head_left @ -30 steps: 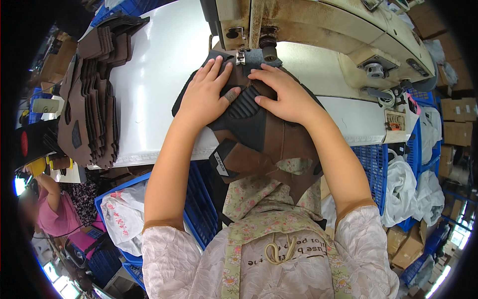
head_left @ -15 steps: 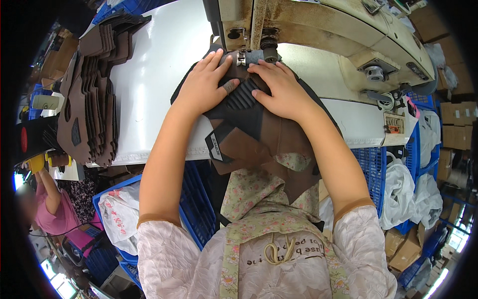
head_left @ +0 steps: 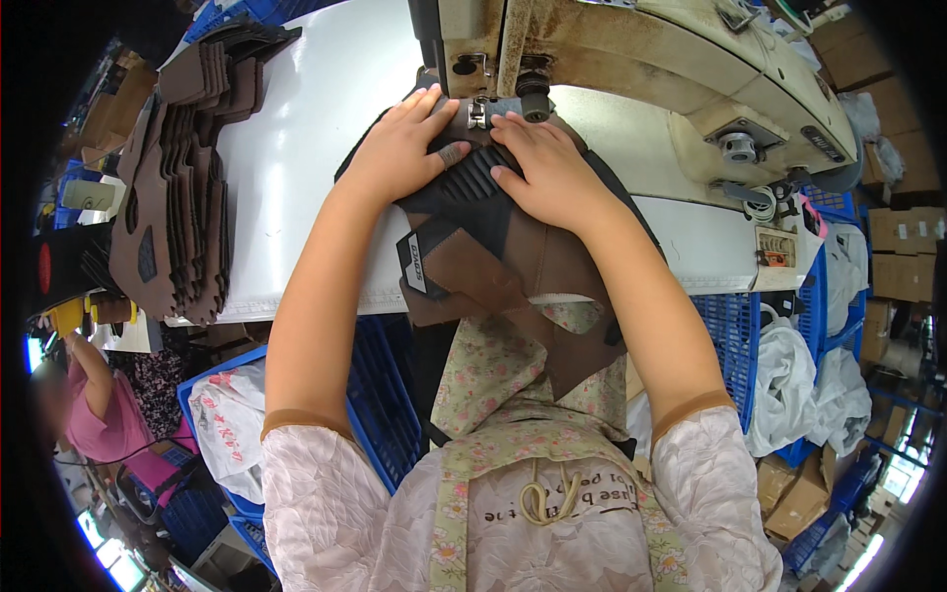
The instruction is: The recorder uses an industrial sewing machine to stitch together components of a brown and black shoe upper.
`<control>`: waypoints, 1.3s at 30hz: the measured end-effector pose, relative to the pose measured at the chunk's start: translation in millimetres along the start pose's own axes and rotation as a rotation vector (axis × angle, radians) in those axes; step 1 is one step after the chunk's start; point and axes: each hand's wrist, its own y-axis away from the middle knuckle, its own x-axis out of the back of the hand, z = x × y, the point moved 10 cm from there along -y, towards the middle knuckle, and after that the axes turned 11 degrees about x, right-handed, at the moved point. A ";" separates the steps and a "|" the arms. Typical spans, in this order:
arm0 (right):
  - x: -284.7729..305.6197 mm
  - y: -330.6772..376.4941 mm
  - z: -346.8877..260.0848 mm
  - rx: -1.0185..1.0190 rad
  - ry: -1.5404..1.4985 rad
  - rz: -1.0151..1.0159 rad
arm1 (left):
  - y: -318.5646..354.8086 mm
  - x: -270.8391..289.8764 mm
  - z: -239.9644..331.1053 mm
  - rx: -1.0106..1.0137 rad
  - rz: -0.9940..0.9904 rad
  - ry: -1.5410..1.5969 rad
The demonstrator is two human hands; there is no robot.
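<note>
A brown and black sewn panel (head_left: 464, 266) with a ribbed black patch and a small black label lies under the presser foot (head_left: 477, 113) of a sewing machine (head_left: 631, 49). My left hand (head_left: 406, 148) rests flat on it to the left of the foot, fingers stretched out, with a band of wrapping on the thumb. On the other side my right hand (head_left: 547, 168) presses the panel down, fingers extended and thumb apart, its fingertips close to the foot. The panel's near end hangs over the table edge onto my floral apron (head_left: 493, 370). The needle point cannot be made out.
On the left of the white table (head_left: 281, 187) lies a stack of brown cut pieces (head_left: 178, 197). Blue crates (head_left: 380, 395) stand below the table. White bags (head_left: 784, 380) and cartons (head_left: 908, 229) are at the right. A person in pink (head_left: 99, 405) works at far left.
The panel's near part has shifted slightly left and away from me. Both hands stay on the panel beside the foot, moved a little with it.
</note>
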 end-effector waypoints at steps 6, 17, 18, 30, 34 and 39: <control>-2.9 -4.3 3.5 -0.022 -0.009 -0.021 | -8.4 -6.7 -6.6 0.053 -0.113 0.007; 3.5 -6.9 1.4 0.034 -0.014 0.090 | -13.4 -8.3 -7.7 0.021 -0.106 0.037; 1.9 -6.9 3.2 0.023 -0.018 0.082 | -13.4 -7.7 -7.6 0.015 -0.099 0.051; 0.9 -6.6 3.0 0.006 0.016 0.039 | -11.2 -6.9 -6.9 0.000 -0.053 0.047; 1.3 -6.9 2.3 0.035 0.023 0.042 | -12.2 -7.1 -5.9 -0.018 -0.048 0.050; 5.0 -8.6 1.3 0.015 0.002 0.058 | -10.2 -8.0 -6.5 0.009 -0.053 0.045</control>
